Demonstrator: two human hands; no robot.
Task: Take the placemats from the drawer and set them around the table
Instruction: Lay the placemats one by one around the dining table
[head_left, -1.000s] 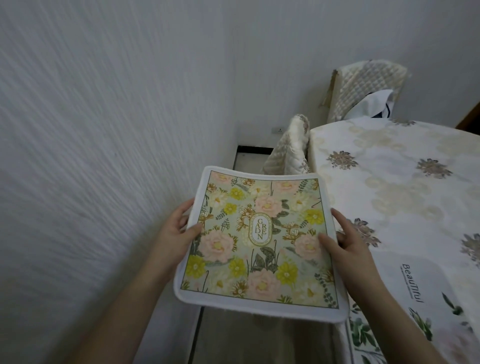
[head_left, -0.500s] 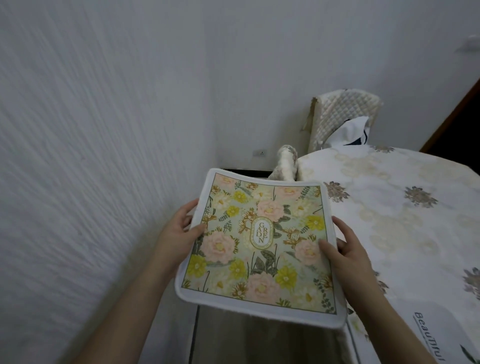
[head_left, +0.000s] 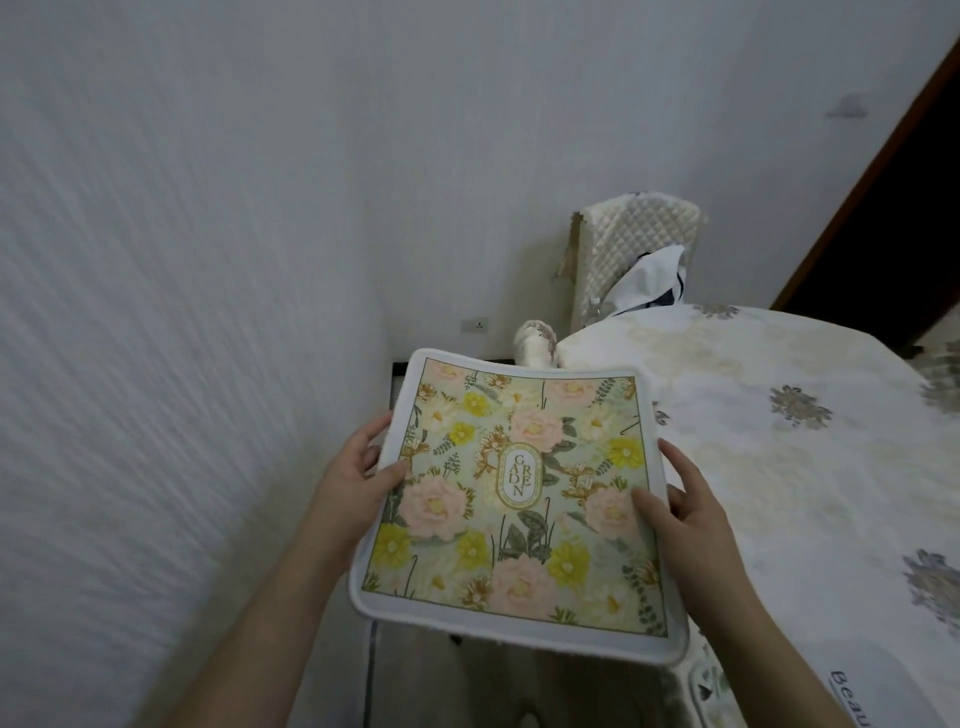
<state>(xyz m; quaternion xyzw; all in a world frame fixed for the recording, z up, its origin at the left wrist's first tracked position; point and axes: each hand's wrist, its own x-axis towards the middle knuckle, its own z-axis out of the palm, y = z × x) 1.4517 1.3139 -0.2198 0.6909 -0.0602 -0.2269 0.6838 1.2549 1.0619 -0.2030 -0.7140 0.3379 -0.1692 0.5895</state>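
A square floral placemat (head_left: 519, 493) with a white border and an oval "GARDEN" label is held in the air beside the table's left edge. My left hand (head_left: 358, 467) pinches its left edge, thumb on top. My right hand (head_left: 680, 509) grips its right edge, thumb on the print. The table (head_left: 753, 426) under a pale flowered cloth lies to the right. Another placemat (head_left: 852, 696) with "Beau..." lettering lies on the table at the bottom right, mostly cut off.
A white textured wall (head_left: 182, 364) runs close along the left. A quilted chair back (head_left: 634, 244) stands at the table's far end, with a second padded chair back (head_left: 535, 343) peeking behind the held mat. A dark doorway (head_left: 893, 218) is at the right.
The view has tilted up and moved along the table; the lettered placemat has slid toward the bottom right corner. The held mat stays between both hands.
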